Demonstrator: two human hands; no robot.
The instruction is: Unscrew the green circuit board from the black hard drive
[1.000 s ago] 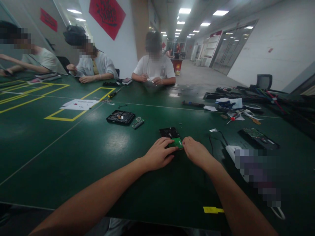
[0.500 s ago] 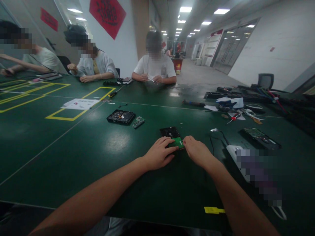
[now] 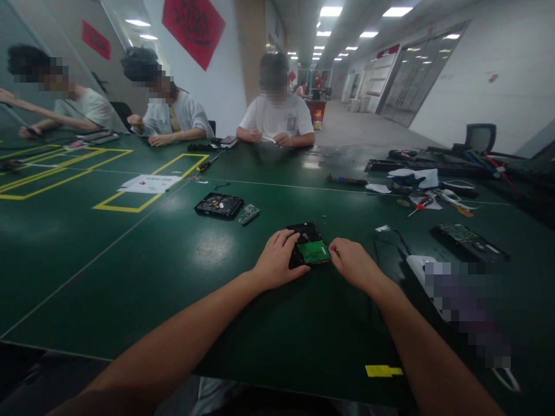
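A black hard drive (image 3: 309,231) with a green circuit board (image 3: 313,252) on its upper face lies on the table in front of me. My left hand (image 3: 277,258) grips the drive's left side, fingers over the top and thumb along the near edge. At the right edge, my right hand (image 3: 349,261) has its fingertips pinched together beside the board. Whatever those fingertips hold, if anything, is hidden. To the left sits an opened hard drive (image 3: 219,205), and a loose circuit board (image 3: 249,214) lies beside it.
Another drive with a board (image 3: 470,242) lies at the right, near a white power strip (image 3: 427,283) and its cable. Farther back are a red-handled screwdriver (image 3: 418,207), cloths and cables. White paper (image 3: 150,184) lies at the left. Several people sit across the green table (image 3: 143,289).
My left fingers have drawn back leftward, uncovering more of the green board. My right hand stays pinched at the right edge. The whole view has shifted slightly.
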